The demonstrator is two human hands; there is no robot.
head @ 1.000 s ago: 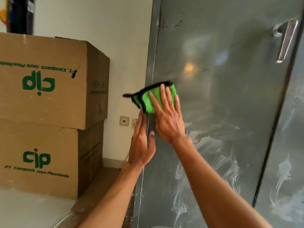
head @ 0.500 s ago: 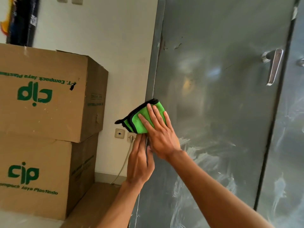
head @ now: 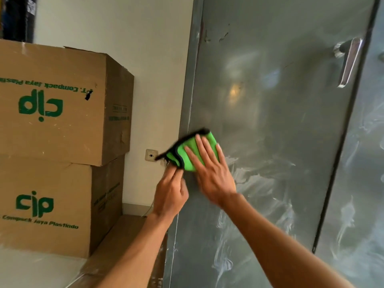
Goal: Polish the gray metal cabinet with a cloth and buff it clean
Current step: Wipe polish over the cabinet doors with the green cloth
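While the right hand lies flat on the green cloth, its fingers are straight and slightly spread, pressing the cloth against the gray metal cabinet. Nothing is curled round or pinched on that side. The cloth is folded, has black trim, and sits at the left edge of the cabinet's left door, about mid-height in the view. Its left corner sticks out past the door edge over the wall.

The left hand is just below and left of the cloth, at the door's edge. Its fingertips reach up to the cloth's lower black edge and seem to touch it. Motion blur there, so it cannot be told whether they pinch the trim or only rest against it.

White streaky smears cover the lower half of the door, to the right of and below the hands. The upper half looks smoother, with a dull reflection. A metal handle is at the door's upper right, well apart from the cloth.

A wall socket is just left of the cloth's corner. Two cardboard boxes are stacked at left, the upper box with its green print upside down, the lower box upright.
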